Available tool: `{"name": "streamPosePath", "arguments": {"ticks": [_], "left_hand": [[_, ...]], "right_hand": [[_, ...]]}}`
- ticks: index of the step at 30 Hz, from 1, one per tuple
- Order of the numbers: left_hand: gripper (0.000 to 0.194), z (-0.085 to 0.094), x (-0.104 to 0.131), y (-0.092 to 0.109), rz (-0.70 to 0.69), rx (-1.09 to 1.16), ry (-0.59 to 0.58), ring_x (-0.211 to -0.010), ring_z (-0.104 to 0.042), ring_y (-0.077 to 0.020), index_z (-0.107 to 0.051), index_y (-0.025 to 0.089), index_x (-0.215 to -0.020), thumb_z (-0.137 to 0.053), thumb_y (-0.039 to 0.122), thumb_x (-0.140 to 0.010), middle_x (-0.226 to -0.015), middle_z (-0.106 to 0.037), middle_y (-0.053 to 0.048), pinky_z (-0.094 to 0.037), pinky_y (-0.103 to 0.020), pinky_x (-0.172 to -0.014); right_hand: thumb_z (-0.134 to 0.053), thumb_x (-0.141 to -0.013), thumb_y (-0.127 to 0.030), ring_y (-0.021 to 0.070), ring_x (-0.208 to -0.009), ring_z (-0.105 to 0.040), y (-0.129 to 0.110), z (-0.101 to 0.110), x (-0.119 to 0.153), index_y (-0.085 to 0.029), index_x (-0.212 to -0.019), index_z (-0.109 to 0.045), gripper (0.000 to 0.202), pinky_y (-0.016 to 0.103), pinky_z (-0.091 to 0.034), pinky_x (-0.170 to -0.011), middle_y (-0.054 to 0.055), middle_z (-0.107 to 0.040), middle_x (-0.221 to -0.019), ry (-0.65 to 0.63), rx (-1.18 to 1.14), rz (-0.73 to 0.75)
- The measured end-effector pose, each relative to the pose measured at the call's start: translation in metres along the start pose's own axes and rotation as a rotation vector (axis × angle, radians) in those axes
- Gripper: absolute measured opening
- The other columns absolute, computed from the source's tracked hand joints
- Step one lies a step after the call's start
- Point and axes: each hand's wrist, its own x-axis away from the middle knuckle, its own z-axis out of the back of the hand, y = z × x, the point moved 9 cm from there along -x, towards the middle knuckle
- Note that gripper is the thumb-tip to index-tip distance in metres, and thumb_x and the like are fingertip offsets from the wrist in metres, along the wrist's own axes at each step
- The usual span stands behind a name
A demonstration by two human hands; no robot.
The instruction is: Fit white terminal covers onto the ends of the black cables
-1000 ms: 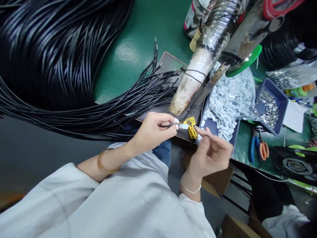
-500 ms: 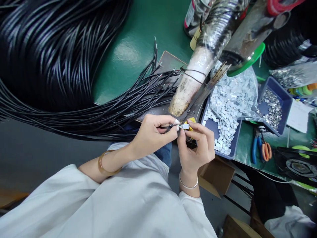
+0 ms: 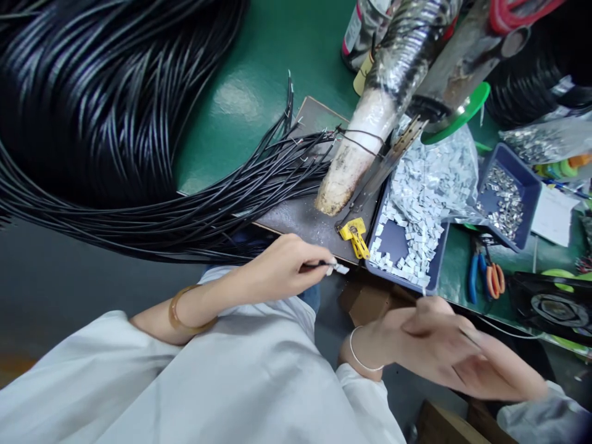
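My left hand [image 3: 296,265] pinches the end of a black cable [image 3: 314,265] between thumb and fingertips, over the table's front edge. A small whitish, flat connector piece [image 3: 341,269] sticks out past those fingertips at the cable's end. Off to the right, my right hand [image 3: 457,348] is apart from the cable, in front of a blue tray [image 3: 370,262] of small pale flat pieces [image 3: 420,234]. Its fingers stretch to the right, partly blurred, and I see nothing held in them. A yellow tool [image 3: 355,237] lies on the dark board between the cables and the tray.
A big coil of black cable [image 3: 92,105] covers the left of the green table [image 3: 268,55], with loose cable ends [image 3: 296,154] on the board [image 3: 300,216]. A white-tipped duct [image 3: 346,166] slants down. Further right are a second tray [image 3: 531,197], pliers [image 3: 483,271] and a box [image 3: 370,302].
My right hand has left the connector piece and swung right and down, its fingers stretching out. My left hand has dropped slightly, still holding the cable. The yellow tool is now uncovered.
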Motion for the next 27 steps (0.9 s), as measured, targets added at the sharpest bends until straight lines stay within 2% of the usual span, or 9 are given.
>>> {"name": "streamPosePath", "arguments": {"ticks": [2, 4, 7, 9, 12, 15, 20, 24, 27], "left_hand": [[0.02, -0.009, 0.007, 0.002, -0.056, -0.12, -0.114, -0.06, -0.058, -0.0115, -0.076, 0.018, -0.091, -0.056, 0.016, -0.088, -0.069, -0.07, -0.001, -0.039, -0.022, -0.06], [0.019, 0.002, 0.01, 0.001, -0.084, -0.15, -0.031, -0.075, -0.069, -0.0158, -0.076, 0.018, -0.098, -0.058, 0.019, -0.09, -0.088, -0.078, -0.006, -0.047, -0.025, -0.072], [0.018, 0.051, 0.017, 0.002, -0.118, -0.185, 0.407, -0.079, -0.07, -0.017, -0.075, 0.017, -0.099, -0.061, 0.023, -0.089, -0.095, -0.077, -0.008, -0.052, -0.027, -0.075], [0.018, 0.081, 0.024, 0.001, -0.087, -0.342, 0.663, -0.084, -0.068, -0.0194, -0.075, 0.018, -0.1, -0.063, 0.025, -0.088, -0.099, -0.075, -0.008, -0.052, -0.03, -0.076], [0.027, 0.093, 0.014, -0.005, 0.0, -0.635, 0.659, -0.1, -0.064, -0.0273, -0.072, 0.018, -0.111, -0.063, 0.028, -0.088, -0.107, -0.072, -0.011, -0.049, -0.038, -0.086], [0.031, 0.094, 0.01, -0.014, 0.037, -0.709, 0.573, -0.093, -0.064, -0.0261, -0.071, 0.016, -0.116, -0.053, 0.024, -0.092, -0.098, -0.071, -0.011, -0.048, -0.036, -0.082], [0.026, 0.103, 0.036, -0.02, 0.027, -0.494, 0.657, -0.072, -0.061, -0.0166, -0.075, 0.018, -0.109, -0.057, 0.025, -0.091, -0.082, -0.067, -0.004, -0.045, -0.028, -0.069], [0.018, 0.128, 0.061, -0.037, 0.021, -0.094, 0.933, -0.064, -0.054, -0.0094, -0.075, 0.018, -0.099, -0.069, 0.028, -0.086, -0.08, -0.065, -0.001, -0.041, -0.025, -0.056], [0.015, 0.139, 0.072, -0.043, -0.052, 0.256, 1.108, -0.065, -0.055, -0.0059, -0.069, 0.018, -0.095, -0.071, 0.031, -0.086, -0.084, -0.065, 0.002, -0.041, -0.021, -0.054]], "right_hand": [[-0.045, -0.096, -0.032, 0.0064, -0.033, -0.026, -0.007, 0.028, 0.0, -0.042, -0.12, -0.051, 0.026, 0.027, -0.028, -0.034, -0.007, -0.05, -0.07, 0.272, 0.015, 0.077], [-0.058, -0.09, -0.028, 0.0066, -0.036, -0.039, 0.002, 0.039, 0.002, -0.033, -0.113, -0.058, 0.024, 0.026, -0.034, -0.035, -0.005, -0.055, -0.076, 0.423, 0.022, 0.024], [-0.064, -0.086, -0.032, 0.0148, -0.054, -0.064, 0.045, 0.011, -0.005, -0.02, -0.096, -0.062, 0.015, 0.028, -0.051, -0.052, -0.002, -0.061, -0.07, 0.074, 0.145, -0.252], [-0.066, -0.085, -0.035, 0.0156, -0.062, -0.066, 0.069, 0.001, -0.008, -0.019, -0.084, -0.061, 0.016, 0.028, -0.05, -0.061, -0.001, -0.064, -0.069, -0.098, 0.313, -0.267], [-0.063, -0.084, -0.028, 0.015, -0.067, -0.061, 0.095, -0.006, -0.018, -0.021, -0.075, -0.057, 0.014, 0.029, -0.045, -0.066, 0.001, -0.068, -0.076, -0.237, 0.511, -0.156], [-0.059, -0.083, -0.021, 0.0181, -0.083, -0.059, 0.108, -0.021, -0.026, -0.021, -0.071, -0.053, 0.013, 0.03, -0.041, -0.072, 0.004, -0.072, -0.092, -0.373, 0.597, -0.05], [-0.054, -0.084, -0.019, 0.0185, -0.079, -0.054, 0.108, -0.036, -0.032, -0.022, -0.073, -0.053, 0.011, 0.03, -0.03, -0.063, 0.003, -0.063, -0.077, -0.489, 0.75, 0.02], [-0.052, -0.085, -0.02, 0.0178, -0.075, -0.053, 0.106, -0.04, -0.035, -0.021, -0.075, -0.053, 0.01, 0.03, -0.027, -0.06, 0.003, -0.06, -0.074, -0.47, 0.775, 0.023], [-0.052, -0.087, -0.023, 0.0164, -0.072, -0.055, 0.102, -0.04, -0.035, -0.02, -0.077, -0.055, 0.011, 0.028, -0.035, -0.061, 0.003, -0.061, -0.074, -0.41, 0.655, -0.016]]}}
